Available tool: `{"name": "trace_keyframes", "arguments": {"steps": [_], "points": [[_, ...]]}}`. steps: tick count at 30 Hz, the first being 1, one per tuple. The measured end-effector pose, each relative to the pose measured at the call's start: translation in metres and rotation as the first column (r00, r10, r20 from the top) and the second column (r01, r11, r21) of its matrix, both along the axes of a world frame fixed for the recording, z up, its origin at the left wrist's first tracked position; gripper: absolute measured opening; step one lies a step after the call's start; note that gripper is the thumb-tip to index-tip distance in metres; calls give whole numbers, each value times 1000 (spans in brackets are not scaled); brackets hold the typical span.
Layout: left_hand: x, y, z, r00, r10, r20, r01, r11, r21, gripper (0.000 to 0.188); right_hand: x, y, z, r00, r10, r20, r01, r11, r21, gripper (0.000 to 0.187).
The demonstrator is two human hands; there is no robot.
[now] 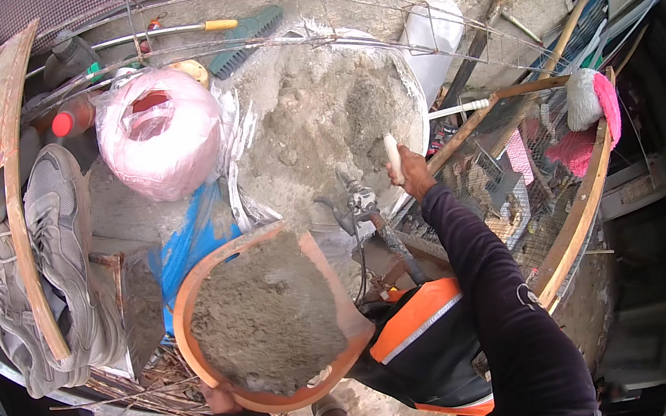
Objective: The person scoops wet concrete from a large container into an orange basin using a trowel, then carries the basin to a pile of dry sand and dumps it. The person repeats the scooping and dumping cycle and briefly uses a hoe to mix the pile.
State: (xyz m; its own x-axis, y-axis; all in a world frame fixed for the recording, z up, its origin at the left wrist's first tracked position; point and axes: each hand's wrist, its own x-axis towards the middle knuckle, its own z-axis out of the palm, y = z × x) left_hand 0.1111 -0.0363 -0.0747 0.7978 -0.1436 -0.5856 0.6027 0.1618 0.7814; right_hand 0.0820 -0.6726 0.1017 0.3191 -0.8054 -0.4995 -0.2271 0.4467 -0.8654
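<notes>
My left hand [219, 397] grips the near left rim of an orange plastic basin [181, 323]. A damp-looking grey sand or cement mix [268, 318] fills much of the basin, and its right side is bare. Ahead and to the right, my right hand [413, 173] is closed around the pale handle [393, 155] of a hand tool, perhaps a trowel. No blade can be made out. That hand is at the right edge of a white-rimmed sack or container [418, 99] heaped with more grey mix [308, 107].
A pink roll of plastic twine [157, 140] stands left of the heap, near grey shoes [60, 242]. A bicycle-like handlebar [362, 199] rises between basin and heap. An orange-and-black bag [419, 338] is below my right arm. Wire mesh in a wooden frame [572, 261] lies right.
</notes>
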Motion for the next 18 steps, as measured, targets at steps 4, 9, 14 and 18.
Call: {"name": "trace_keyframes", "arguments": {"steps": [4,9,14,18], "points": [[-2,10,-14,999,41,9,-41,998,-55,32,6,21,51,977,202,-70,-206,977,-57,32],[4,-1,4,1000,13,-12,-14,996,-86,28,-9,65,118,832,505,-229,-527,848,-47,36],[8,-9,26,998,52,-24,-53,998,-37,28,-22,127,130,604,748,-275,-778,629,2,39],[5,-7,22,997,77,-29,-79,994,-77,28,-19,170,121,304,629,-715,-832,-190,-521,32]]}}
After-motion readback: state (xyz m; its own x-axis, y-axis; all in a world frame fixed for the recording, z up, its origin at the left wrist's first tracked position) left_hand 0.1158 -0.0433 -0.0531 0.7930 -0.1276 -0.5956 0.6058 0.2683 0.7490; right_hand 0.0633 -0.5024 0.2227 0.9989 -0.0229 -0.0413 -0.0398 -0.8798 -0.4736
